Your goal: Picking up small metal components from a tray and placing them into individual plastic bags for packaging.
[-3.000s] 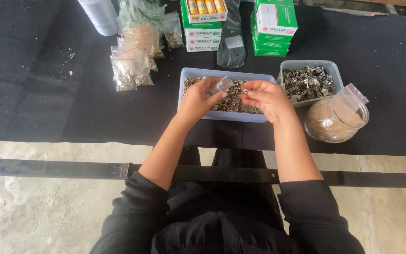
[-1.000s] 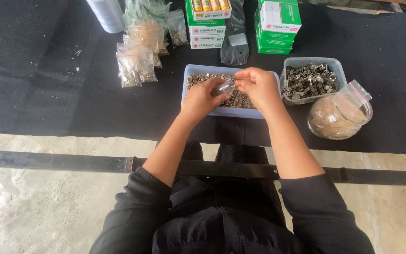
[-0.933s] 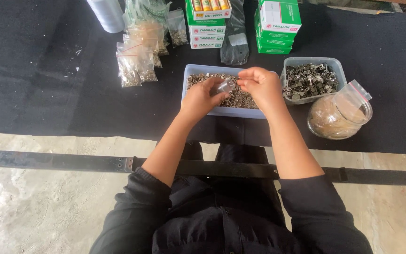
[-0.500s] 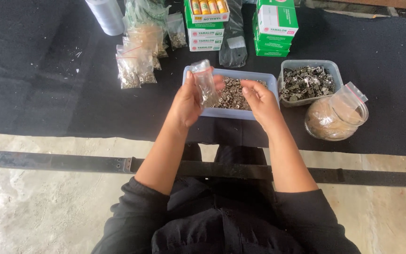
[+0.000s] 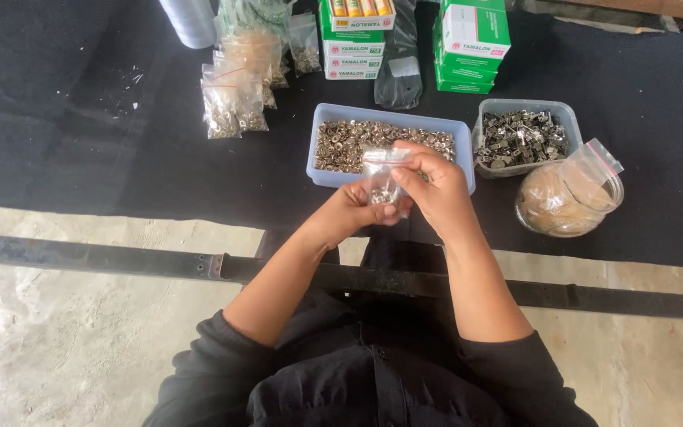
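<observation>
A wide black cloth-covered counter (image 5: pixel 81 150) fills the upper part of the view, its dark fabric faintly creased and flecked with pale specks near the left. Below its front edge lies a pale, rough concrete floor (image 5: pixel 73 348), mottled grey and cream with worn patches. A long dark flat metal bar (image 5: pixel 120 259) runs across the floor from left to right, parallel to the counter edge. Soft, even daylight falls over everything, casting only faint shadows. No walls or windows can be seen.
</observation>
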